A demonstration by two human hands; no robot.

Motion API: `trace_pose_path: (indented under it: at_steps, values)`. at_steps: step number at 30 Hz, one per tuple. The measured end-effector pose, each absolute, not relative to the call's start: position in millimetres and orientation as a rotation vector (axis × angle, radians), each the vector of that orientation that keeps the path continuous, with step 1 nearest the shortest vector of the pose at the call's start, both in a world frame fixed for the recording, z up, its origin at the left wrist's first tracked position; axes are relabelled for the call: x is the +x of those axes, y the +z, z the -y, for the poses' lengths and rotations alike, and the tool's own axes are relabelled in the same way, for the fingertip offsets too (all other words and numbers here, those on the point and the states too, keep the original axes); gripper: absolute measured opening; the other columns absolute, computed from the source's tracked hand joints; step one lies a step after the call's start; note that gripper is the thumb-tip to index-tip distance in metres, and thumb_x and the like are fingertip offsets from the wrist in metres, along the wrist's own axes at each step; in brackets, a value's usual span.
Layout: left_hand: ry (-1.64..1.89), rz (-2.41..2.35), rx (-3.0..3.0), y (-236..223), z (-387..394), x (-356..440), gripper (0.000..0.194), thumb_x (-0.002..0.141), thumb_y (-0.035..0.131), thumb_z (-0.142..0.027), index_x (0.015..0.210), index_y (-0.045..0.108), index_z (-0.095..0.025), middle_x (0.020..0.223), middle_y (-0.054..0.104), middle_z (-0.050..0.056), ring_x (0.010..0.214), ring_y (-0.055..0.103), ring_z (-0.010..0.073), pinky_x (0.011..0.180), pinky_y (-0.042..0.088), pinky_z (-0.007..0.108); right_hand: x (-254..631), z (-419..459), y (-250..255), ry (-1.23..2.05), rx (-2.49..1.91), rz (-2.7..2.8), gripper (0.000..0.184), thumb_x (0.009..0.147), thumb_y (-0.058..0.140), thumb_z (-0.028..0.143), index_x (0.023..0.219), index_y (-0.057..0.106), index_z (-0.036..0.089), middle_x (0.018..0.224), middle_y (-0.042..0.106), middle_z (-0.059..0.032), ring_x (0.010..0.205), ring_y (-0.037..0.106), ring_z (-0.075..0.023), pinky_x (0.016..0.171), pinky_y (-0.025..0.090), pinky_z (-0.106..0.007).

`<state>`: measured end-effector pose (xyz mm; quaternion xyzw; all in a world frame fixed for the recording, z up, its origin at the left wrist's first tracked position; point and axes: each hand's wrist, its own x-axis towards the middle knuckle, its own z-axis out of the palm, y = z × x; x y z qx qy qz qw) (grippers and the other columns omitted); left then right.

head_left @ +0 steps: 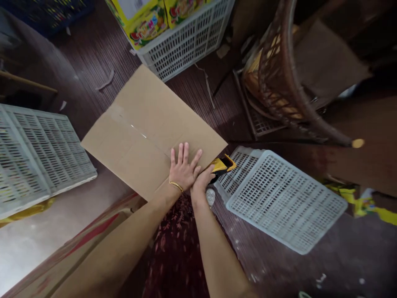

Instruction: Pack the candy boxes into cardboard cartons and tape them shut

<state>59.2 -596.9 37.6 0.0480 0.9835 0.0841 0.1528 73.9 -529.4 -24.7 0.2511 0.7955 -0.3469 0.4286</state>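
A brown cardboard box (145, 120) lies in front of me, with a strip of clear, shiny tape along its top seam. My left hand (183, 169) rests flat on the box near its close edge, fingers spread, a gold bangle at the wrist. Just to its right, my right hand (202, 182) is closed round a yellow and black tape dispenser (221, 165) at the box's right edge. The two hands touch or nearly touch. The dispenser's lower part is hidden by my fingers.
White plastic crates stand at the left (40, 153), at the right (285, 203) and behind the box (186, 45); yellow printed packs (149, 27) sit on the back one. A wicker chair (279, 82) is at the upper right. Paper scraps litter the dark ribbed floor (93, 58).
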Motion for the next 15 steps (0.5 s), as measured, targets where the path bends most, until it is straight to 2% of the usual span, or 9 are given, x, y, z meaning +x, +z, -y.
trace_pose_path:
  at_steps: [3,6,8,9,11,12,13,15]
  values:
    - [0.256,-2.806,0.209,38.5,600.3,60.9,0.057,0.095,0.04,-0.041,0.149,0.026,-0.03,0.159,0.001,0.01,0.144,-0.005,0.0316,0.117,0.006,0.054,59.9,530.9,-4.3,-0.749,1.134,-2.018,0.077,0.094,-0.006,0.053,0.131,0.039,0.003,0.111,0.062,-0.0279,0.099,0.064,-0.0347,0.073,0.052,-0.046]
    - [0.288,-2.748,0.422,42.7,631.3,48.8,0.053,0.096,0.04,-0.038,0.148,0.029,-0.033,0.159,0.009,0.008,0.146,0.0,0.0271,0.118,0.008,0.047,51.4,536.5,5.0,-0.746,1.415,-2.018,0.081,0.092,-0.008,0.056,0.127,0.044,0.005,0.106,0.064,-0.0256,0.096,0.065,-0.0333,0.074,0.051,-0.044]
    - [0.276,-2.76,0.434,48.7,677.4,28.0,0.051,0.096,0.041,-0.039,0.146,0.033,-0.036,0.159,0.009,0.004,0.146,0.002,0.0271,0.118,0.006,0.049,50.6,539.6,4.4,-0.763,1.522,-2.018,0.081,0.091,-0.005,0.061,0.124,0.047,0.007,0.105,0.065,-0.0244,0.096,0.065,-0.0328,0.075,0.05,-0.043]
    - [0.244,-2.817,0.318,52.9,706.7,14.4,0.051,0.095,0.041,-0.04,0.145,0.034,-0.034,0.159,0.007,0.005,0.145,0.001,0.0301,0.116,0.003,0.052,51.2,540.7,2.5,-0.774,1.558,-2.018,0.081,0.091,-0.003,0.063,0.123,0.048,0.008,0.105,0.065,-0.0242,0.097,0.065,-0.0329,0.075,0.05,-0.043]
    - [0.151,-2.95,-0.078,64.0,769.6,-15.8,0.055,0.096,0.039,-0.043,0.147,0.032,-0.025,0.159,0.001,0.01,0.144,-0.001,0.0349,0.114,0.003,0.056,53.4,541.7,-3.1,-0.808,1.608,-2.017,0.079,0.09,0.001,0.065,0.121,0.05,0.011,0.105,0.065,-0.0238,0.098,0.064,-0.0334,0.076,0.049,-0.044]
    - [0.105,-2.991,-0.298,70.7,799.0,-30.2,0.06,0.096,0.037,-0.047,0.149,0.028,-0.02,0.158,0.003,0.016,0.143,0.003,0.0381,0.113,0.006,0.059,54.6,541.6,-6.3,-0.831,1.626,-2.014,0.077,0.09,0.004,0.066,0.12,0.05,0.012,0.105,0.065,-0.0234,0.098,0.063,-0.0336,0.076,0.049,-0.044]
    - [0.082,-2.964,-0.499,77.9,824.4,-42.8,0.068,0.096,0.033,-0.054,0.15,0.022,-0.014,0.154,0.016,0.022,0.141,0.014,0.0412,0.11,0.012,0.062,55.8,541.0,-9.7,-0.858,1.641,-2.008,0.075,0.09,0.007,0.066,0.12,0.051,0.012,0.105,0.065,-0.0232,0.098,0.063,-0.0337,0.076,0.048,-0.044]
    - [0.137,-2.714,-0.743,92.1,859.0,-59.4,0.082,0.093,0.023,-0.064,0.145,0.026,-0.002,0.138,0.042,0.028,0.128,0.039,0.0434,0.102,0.031,0.06,58.4,537.2,-16.5,-0.93,1.665,-1.992,0.071,0.092,0.012,0.065,0.119,0.052,0.013,0.106,0.064,-0.023,0.096,0.063,-0.0327,0.075,0.048,-0.045]
